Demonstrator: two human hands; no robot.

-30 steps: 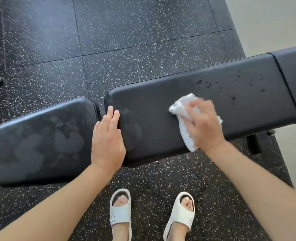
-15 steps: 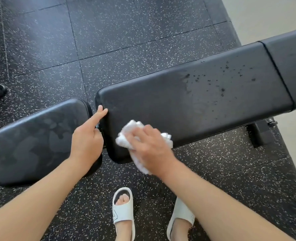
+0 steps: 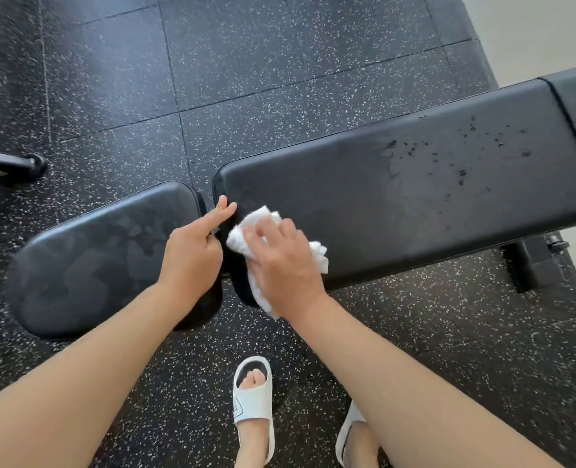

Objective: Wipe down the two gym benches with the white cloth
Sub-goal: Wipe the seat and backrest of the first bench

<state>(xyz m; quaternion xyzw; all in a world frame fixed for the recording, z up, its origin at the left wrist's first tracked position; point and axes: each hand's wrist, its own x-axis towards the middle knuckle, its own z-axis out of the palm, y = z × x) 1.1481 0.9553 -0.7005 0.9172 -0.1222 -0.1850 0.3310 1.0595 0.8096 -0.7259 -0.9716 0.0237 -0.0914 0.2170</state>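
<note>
While the white cloth [image 3: 246,231] is bunched into a wad, it is pressed flat onto the near left end of the long bench pad [image 3: 415,197], so that a thick face of fabric meets the vinyl; a tail of it hangs over the near edge. The wad is grasped by the right hand [image 3: 281,261], palm down with fingers spread over the top, presumably so weight can be put through the stroke. The left hand [image 3: 190,255] is kept just beside the cloth at the gap between the two pads, with two fingers extended onto the corner of the long pad and the rest curled, nothing held; a bracing touch is judged likely. Dark droplets are seen well apart to the right on the same pad, so that stretch looks not yet wiped. The short seat pad [image 3: 104,258] on the left carries patchy smears, read as drying wipe marks. Beneath, speckled rubber floor [image 3: 246,79], a frame foot [image 3: 533,265] and white slides [image 3: 254,396] are seen.
</note>
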